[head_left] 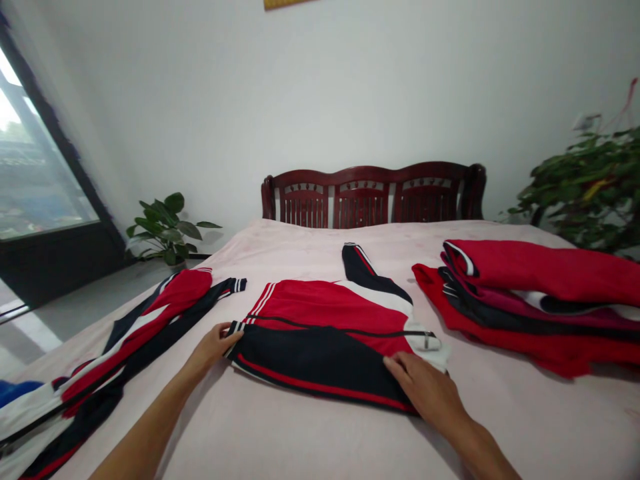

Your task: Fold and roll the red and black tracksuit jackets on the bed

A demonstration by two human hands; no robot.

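Note:
A red, navy and white track jacket (320,303) lies zipped on the bed, its collar to the right and its striped hem to the left. The near navy sleeve (315,357) is folded across its front, while the far sleeve (367,267) sticks out towards the headboard. At the striped cuff, my left hand (219,343) is closed, with thumb and fingers on the fabric. My right hand (425,383) is closed on the jacket at the shoulder end of the near sleeve; its fingertips are partly hidden.
Another track jacket (145,340) lies spread along the left side. A stack of folded red and dark clothes (540,300) sits at the right. Behind the pink bedsheet (310,440) stands a wooden headboard (363,193). Potted plants (167,227) flank the bed.

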